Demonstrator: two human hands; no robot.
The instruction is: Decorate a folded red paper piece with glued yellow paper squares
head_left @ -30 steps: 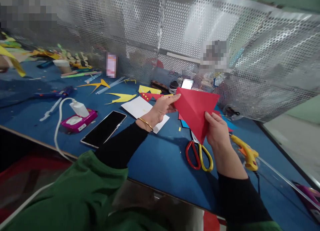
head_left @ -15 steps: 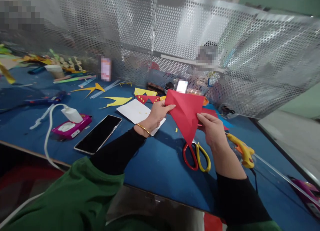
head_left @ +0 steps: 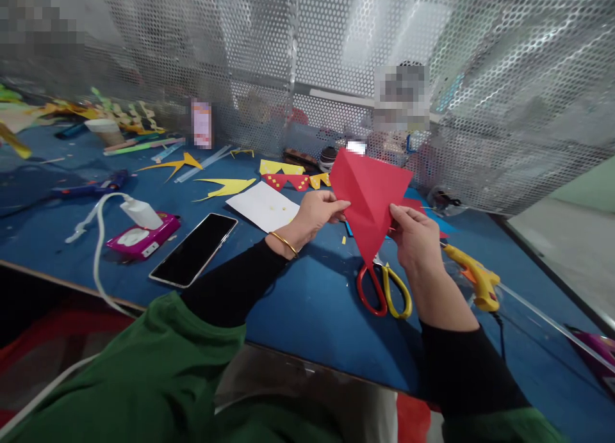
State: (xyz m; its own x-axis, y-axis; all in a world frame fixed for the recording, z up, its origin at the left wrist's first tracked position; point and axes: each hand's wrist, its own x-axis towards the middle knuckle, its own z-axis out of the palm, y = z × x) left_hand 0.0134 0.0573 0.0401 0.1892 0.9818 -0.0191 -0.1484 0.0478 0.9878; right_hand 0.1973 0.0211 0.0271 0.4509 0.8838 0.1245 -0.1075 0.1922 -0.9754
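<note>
A creased piece of red paper (head_left: 368, 200), pointed at its lower end, is held up over the table between both hands. My left hand (head_left: 318, 214) pinches its left edge between thumb and fingers. On the opposite edge, my right hand (head_left: 416, 235) is closed with the thumb on the paper. Scissors (head_left: 372, 292) with one red and one yellow handle lie below, their blades partly hidden by the paper's tip. White paper (head_left: 262, 206) with small yellow bits rests left of my left hand. Red and yellow cut-paper shapes (head_left: 287, 182) lie behind it.
A phone (head_left: 195, 249) and a magenta power strip (head_left: 144, 237) with a white plug lie on the left. A yellow glue gun (head_left: 475, 276) with a long clear stick is at the right. A perforated metal screen (head_left: 336, 59) bounds the back; a person is visible behind it.
The red paper and both hands have shifted slightly right in the view, and the paper's top edge sits higher. Both hands keep their hold. The whole scene has shifted a little with the camera.
</note>
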